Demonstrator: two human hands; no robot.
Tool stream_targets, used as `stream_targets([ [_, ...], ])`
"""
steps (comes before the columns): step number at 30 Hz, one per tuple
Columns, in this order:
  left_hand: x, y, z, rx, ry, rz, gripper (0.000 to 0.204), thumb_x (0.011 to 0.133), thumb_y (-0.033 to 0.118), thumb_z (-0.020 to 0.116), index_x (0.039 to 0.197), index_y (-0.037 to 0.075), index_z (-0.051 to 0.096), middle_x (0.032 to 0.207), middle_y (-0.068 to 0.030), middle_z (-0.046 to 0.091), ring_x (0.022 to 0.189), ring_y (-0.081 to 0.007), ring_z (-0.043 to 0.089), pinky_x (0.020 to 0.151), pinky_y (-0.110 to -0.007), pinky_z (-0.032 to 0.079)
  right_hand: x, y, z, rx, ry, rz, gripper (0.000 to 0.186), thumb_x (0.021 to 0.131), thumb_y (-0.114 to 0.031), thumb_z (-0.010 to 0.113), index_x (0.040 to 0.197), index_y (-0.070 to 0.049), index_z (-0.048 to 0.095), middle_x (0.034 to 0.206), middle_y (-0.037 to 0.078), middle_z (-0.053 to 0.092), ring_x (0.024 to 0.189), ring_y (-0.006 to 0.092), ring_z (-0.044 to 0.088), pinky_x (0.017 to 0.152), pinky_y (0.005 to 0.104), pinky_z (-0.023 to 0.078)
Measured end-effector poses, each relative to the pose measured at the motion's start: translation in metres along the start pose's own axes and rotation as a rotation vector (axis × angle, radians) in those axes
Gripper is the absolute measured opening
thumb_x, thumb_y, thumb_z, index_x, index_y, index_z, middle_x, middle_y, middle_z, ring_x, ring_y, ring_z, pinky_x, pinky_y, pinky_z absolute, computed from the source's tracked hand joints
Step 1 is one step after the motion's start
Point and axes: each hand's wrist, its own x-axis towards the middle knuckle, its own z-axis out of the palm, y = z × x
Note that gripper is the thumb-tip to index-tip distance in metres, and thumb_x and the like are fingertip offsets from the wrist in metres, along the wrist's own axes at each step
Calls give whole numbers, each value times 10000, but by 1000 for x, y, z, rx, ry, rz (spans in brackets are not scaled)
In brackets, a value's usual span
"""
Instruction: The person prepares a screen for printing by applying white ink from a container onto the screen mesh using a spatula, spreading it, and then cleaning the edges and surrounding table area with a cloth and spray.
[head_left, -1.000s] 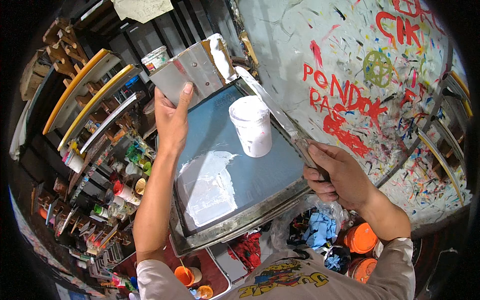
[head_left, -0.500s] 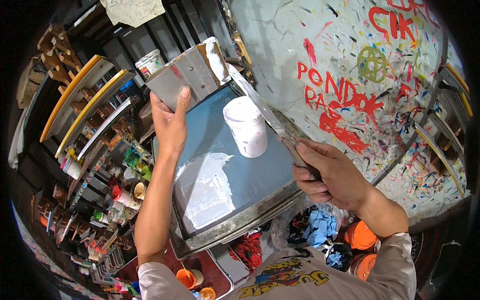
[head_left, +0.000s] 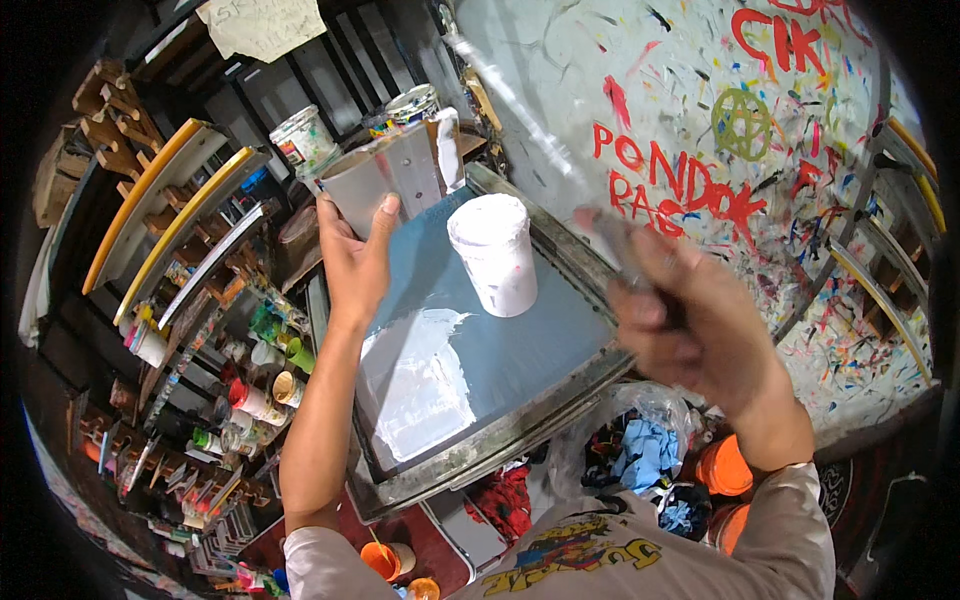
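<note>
My left hand (head_left: 352, 258) grips a grey metal coater (head_left: 372, 165) with white paste on its right end, above the far side of a blue screen in a grimy metal frame (head_left: 500, 430). A white tub (head_left: 492, 262) of white paste stands on the screen, right of its middle, and a rough white patch (head_left: 410, 385) covers its near left. My blurred right hand (head_left: 690, 325) is closed around the handle of a long, paste-smeared spatula (head_left: 515, 105), whose blade points up and left over the wall, clear of the coater.
Left, wooden racks hold squeegees (head_left: 170, 210) and paint cups (head_left: 250, 395). Paint tins (head_left: 305, 140) sit behind the coater. A paint-marked wall (head_left: 680, 110) fills the right, with more racked squeegees (head_left: 880, 310). Below are rags (head_left: 645, 450) in plastic and orange buckets (head_left: 725, 465).
The spatula has swung upward, its blade now lifted off the coater's end, and my right hand has risen. My left hand and the coater have moved slightly right and down.
</note>
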Motion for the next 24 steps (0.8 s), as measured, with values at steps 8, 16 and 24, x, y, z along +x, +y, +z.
stream_targets([
  [8,36,5,-59,-434,-130,-372,472,913,110,674,1347,32,509,1271,-107,628,1213,-222,590,1085,-422,445,1,8,-37,-169,139,40,291,1064,-360,481,1251,-156,569,708,-44,465,464,44,337,410,210,222],
  [16,52,21,-69,-120,-434,68,342,744,-40,812,904,118,555,1247,-142,637,1201,-236,584,1023,-395,491,-13,10,-46,-474,303,-69,374,1071,-196,494,1427,-85,532,731,-51,497,562,42,433,471,217,328],
  [24,55,15,-58,-486,-318,-57,256,826,34,760,858,138,528,1450,-188,491,1324,-410,513,1030,-514,516,-2,19,-58,-739,271,-109,416,1075,-249,499,1448,-66,522,624,-53,450,502,30,409,445,206,323],
])
